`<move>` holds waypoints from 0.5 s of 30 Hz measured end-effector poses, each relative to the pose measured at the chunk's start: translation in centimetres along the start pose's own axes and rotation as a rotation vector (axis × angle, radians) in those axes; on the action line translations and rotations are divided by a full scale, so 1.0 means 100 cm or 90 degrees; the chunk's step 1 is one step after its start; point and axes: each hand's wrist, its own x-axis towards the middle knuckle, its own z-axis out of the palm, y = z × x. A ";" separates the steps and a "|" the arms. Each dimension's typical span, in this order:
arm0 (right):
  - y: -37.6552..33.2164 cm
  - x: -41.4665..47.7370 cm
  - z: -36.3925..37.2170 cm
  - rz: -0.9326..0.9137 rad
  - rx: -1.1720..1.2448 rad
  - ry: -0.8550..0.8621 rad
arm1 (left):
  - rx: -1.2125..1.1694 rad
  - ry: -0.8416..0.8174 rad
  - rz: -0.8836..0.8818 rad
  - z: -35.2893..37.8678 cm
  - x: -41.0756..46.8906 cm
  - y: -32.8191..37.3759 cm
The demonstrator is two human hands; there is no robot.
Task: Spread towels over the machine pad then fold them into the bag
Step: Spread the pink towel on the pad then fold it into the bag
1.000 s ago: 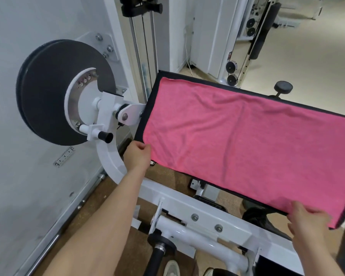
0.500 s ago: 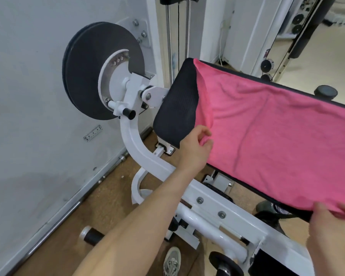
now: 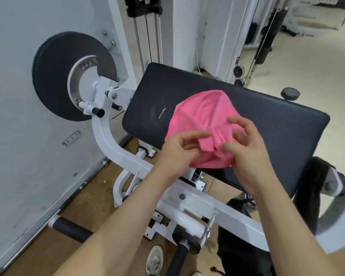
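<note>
No legible text, number or brand anywhere you looked. Pad (image 3: pixel 277 120): a thin white mark left of centre, too faint and small to read as lettering. Wall plate (image 3: pixel 72 138), small, metal, low down: its marks were blurred, unreadable. Sticker (image 3: pixel 236 60) on the white column (image 3: pixel 217 36) behind: dark with red, nothing you could make out.

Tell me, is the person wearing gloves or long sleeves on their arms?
No gloves and no sleeves. The left hand and right hand are bare, and so are the left forearm and right forearm right to the picture's edge. No watch, bracelet or ring shows.
</note>
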 end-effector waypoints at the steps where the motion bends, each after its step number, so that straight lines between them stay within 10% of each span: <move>1: -0.003 -0.005 0.001 0.024 0.020 -0.035 | 0.047 0.018 0.027 0.000 -0.005 0.004; 9: -0.030 -0.031 -0.001 -0.063 -0.215 -0.261 | 0.206 -0.026 0.203 -0.016 -0.028 0.023; 15: -0.029 -0.041 -0.001 0.009 -0.119 -0.218 | 0.205 -0.039 0.187 -0.010 -0.042 0.022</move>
